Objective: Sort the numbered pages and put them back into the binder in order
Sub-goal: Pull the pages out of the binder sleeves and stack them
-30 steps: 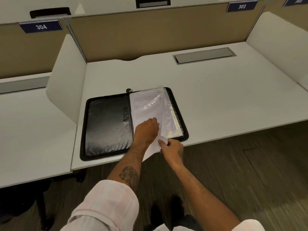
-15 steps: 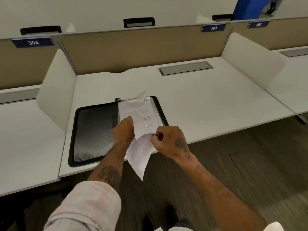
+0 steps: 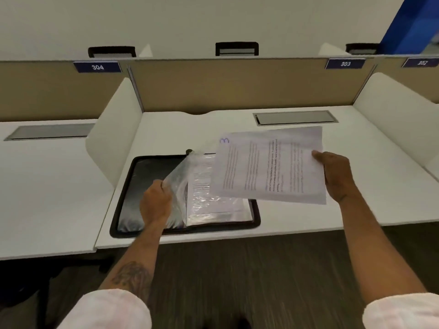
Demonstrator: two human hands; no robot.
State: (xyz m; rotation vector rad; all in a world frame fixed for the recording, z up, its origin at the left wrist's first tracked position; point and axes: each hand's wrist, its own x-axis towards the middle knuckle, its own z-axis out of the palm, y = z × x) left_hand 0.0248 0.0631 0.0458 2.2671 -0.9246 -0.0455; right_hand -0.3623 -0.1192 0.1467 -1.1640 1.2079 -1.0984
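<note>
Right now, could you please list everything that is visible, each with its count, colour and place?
binder: one, black, open on the white desk
plastic sleeve: one, clear, lifted from the binder's middle
sleeved pages: stack, count unclear, white, binder's right half
page marked 3: one, white, above the binder's right half
cable hatches: two, grey, at the desks' back
number plates: three, blue, on the tan back panel
side dividers: two, white, at the desk's sides
dark frames: three, black, behind the panel, perhaps chair backs
left hand: grips the plastic sleeve
right hand: holds the page marked 3
</note>
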